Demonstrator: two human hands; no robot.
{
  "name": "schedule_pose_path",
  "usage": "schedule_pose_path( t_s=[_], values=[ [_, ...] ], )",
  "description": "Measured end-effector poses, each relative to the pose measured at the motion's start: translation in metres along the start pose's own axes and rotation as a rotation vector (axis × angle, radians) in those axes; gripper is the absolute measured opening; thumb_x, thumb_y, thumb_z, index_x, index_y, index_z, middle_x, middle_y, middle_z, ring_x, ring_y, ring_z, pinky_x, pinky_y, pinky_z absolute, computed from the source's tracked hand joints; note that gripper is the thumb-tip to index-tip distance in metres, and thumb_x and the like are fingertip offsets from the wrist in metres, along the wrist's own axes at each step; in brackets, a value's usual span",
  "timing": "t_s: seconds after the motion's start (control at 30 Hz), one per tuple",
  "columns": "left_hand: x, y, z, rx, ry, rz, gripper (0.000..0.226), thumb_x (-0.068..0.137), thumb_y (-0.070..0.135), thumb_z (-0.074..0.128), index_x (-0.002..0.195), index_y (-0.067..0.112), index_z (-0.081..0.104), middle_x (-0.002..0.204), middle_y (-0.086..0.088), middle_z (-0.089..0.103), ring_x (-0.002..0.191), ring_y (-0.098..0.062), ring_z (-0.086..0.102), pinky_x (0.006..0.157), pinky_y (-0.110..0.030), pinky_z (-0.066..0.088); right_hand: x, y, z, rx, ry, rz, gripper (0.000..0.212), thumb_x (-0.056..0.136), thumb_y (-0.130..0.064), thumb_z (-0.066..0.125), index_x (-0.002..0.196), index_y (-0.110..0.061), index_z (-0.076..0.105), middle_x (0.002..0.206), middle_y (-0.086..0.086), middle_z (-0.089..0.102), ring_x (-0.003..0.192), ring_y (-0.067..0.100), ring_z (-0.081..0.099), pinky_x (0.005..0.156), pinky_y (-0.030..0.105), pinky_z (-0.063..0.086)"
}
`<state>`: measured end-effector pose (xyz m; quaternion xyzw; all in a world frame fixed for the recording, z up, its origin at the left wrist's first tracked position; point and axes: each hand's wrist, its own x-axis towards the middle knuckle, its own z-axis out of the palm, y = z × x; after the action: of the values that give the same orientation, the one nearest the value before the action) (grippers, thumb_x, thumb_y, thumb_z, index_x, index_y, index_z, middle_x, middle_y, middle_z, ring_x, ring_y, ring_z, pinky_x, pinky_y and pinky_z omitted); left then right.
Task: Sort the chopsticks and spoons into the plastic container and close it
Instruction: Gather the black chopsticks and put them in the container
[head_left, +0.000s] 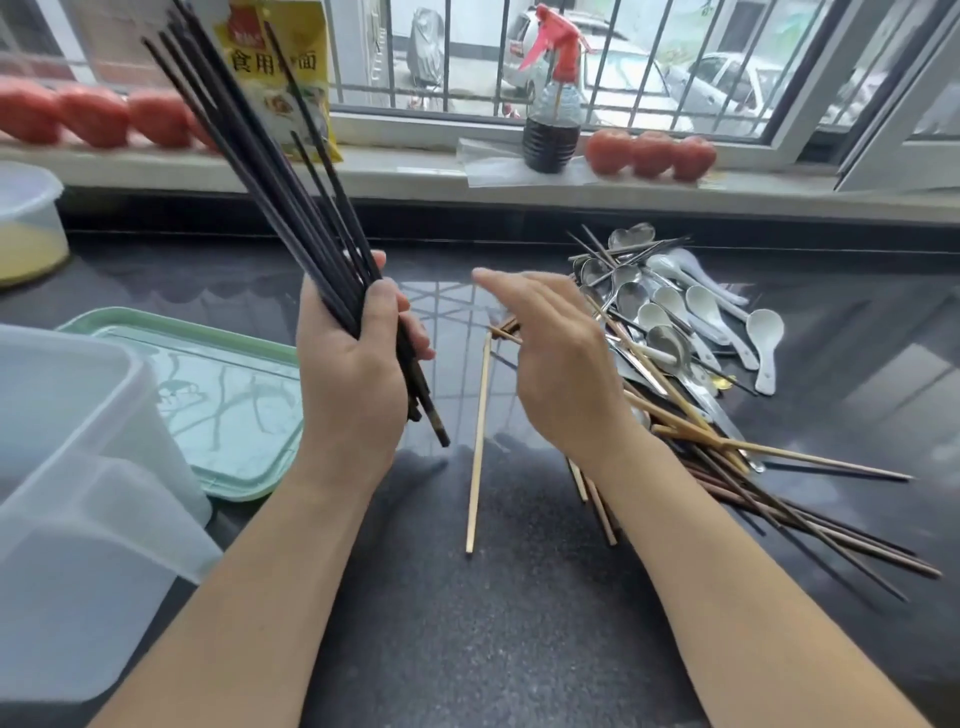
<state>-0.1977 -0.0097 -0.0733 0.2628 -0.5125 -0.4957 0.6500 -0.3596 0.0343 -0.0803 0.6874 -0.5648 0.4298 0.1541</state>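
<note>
My left hand grips a bundle of several dark chopsticks, held upright and fanning toward the upper left. My right hand hovers with relaxed fingers over the left edge of a mixed pile on the dark counter; it holds nothing that I can see. The pile has wooden and dark chopsticks at the front and metal and white ceramic spoons behind. One pale wooden chopstick lies alone between my arms. The translucent plastic container stands open at the left, with its green lid flat beside it.
A window sill at the back carries tomatoes, a spray bottle of dark liquid and a yellow food packet. A lidded tub with yellow contents sits at the far left. Bare dark counter lies between my forearms.
</note>
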Motion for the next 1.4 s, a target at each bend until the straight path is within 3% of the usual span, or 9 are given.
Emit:
schedule_pose_path(
  t_s=[0.1,0.2,0.37,0.53,0.8,0.93,1.1,1.27,1.4],
  values=[
    [-0.005,-0.005,-0.003,0.255,-0.101,0.174,0.013,0.106,0.018,0.048,0.108,0.03,0.05,0.081,-0.006,0.052,0.069,-0.029,0.055,0.069,-0.042,0.049,0.001,0.013,-0.009,-0.011,0.088,0.218,0.052,0.086,0.018,0.049,0.13,-0.005,0.064,0.119,0.005,0.07,0.113,0.018,0.063,0.101,0.029,0.05],
    [-0.015,-0.023,0.002,0.468,-0.159,0.142,0.015,0.106,0.014,0.05,0.1,0.028,0.048,0.078,-0.008,0.05,0.071,-0.023,0.052,0.066,-0.031,0.042,0.004,0.022,-0.019,-0.032,0.204,0.388,0.038,0.092,0.01,0.052,0.122,-0.008,0.068,0.112,0.003,0.071,0.105,0.011,0.064,0.095,0.024,0.053],
    [-0.021,-0.024,0.003,0.483,-0.063,0.194,0.008,0.105,0.011,0.052,0.1,0.014,0.047,0.084,-0.006,0.056,0.075,-0.014,0.058,0.072,-0.017,0.043,0.006,0.039,-0.034,-0.03,0.348,0.577,0.03,0.093,0.002,0.051,0.113,-0.01,0.07,0.105,0.001,0.07,0.1,0.014,0.065,0.09,0.024,0.054],
    [-0.009,-0.031,-0.003,0.469,-0.132,0.031,0.006,0.106,0.015,0.052,0.101,0.012,0.05,0.08,0.003,0.059,0.07,-0.014,0.063,0.072,-0.039,0.057,0.011,0.058,-0.05,-0.126,0.456,0.698,0.033,0.087,0.003,0.047,0.106,-0.011,0.07,0.104,0.005,0.071,0.1,0.022,0.063,0.085,0.024,0.045],
    [-0.012,-0.035,0.002,0.43,-0.174,-0.005,0.013,0.106,0.021,0.052,0.095,0.016,0.047,0.076,-0.008,0.053,0.064,-0.02,0.053,0.062,-0.04,0.055,-0.023,0.124,-0.106,-0.577,-0.281,1.195,0.033,0.086,-0.009,0.053,0.115,-0.018,0.065,0.118,0.015,0.064,0.112,0.041,0.055,0.098,0.049,0.049],
    [-0.012,-0.036,0.001,0.419,-0.137,-0.011,0.017,0.106,0.026,0.053,0.095,0.014,0.047,0.075,-0.014,0.052,0.061,-0.023,0.053,0.059,-0.044,0.053,-0.03,0.135,-0.104,-0.516,-0.385,1.302,0.031,0.083,-0.014,0.062,0.112,-0.02,0.072,0.115,0.014,0.065,0.102,0.037,0.061,0.095,0.042,0.053],
    [-0.012,-0.037,0.002,0.41,-0.143,-0.04,0.014,0.106,0.028,0.054,0.093,0.022,0.053,0.069,0.0,0.051,0.059,-0.014,0.054,0.063,-0.049,0.053,-0.019,0.118,-0.117,-0.445,-0.104,1.13,0.018,0.091,-0.022,0.065,0.104,-0.021,0.078,0.1,0.005,0.072,0.096,0.028,0.063,0.086,0.04,0.056],
    [-0.012,-0.035,0.0,0.262,-0.11,-0.176,0.012,0.105,0.025,0.055,0.093,0.024,0.053,0.086,-0.005,0.064,0.079,-0.024,0.068,0.066,-0.052,0.061,0.005,0.072,-0.123,0.159,0.393,0.859,0.008,0.089,-0.02,0.07,0.089,-0.017,0.077,0.073,-0.001,0.07,0.059,0.007,0.065,0.069,0.031,0.058],
    [-0.015,-0.028,0.004,0.255,-0.148,-0.184,0.009,0.106,0.024,0.053,0.097,0.023,0.054,0.1,0.001,0.073,0.098,-0.024,0.072,0.066,-0.025,0.06,0.014,0.053,-0.114,0.325,0.701,0.637,0.018,0.099,-0.03,0.061,0.085,-0.02,0.065,0.063,-0.006,0.055,0.053,0.015,0.052,0.058,0.039,0.046]
  ],
)
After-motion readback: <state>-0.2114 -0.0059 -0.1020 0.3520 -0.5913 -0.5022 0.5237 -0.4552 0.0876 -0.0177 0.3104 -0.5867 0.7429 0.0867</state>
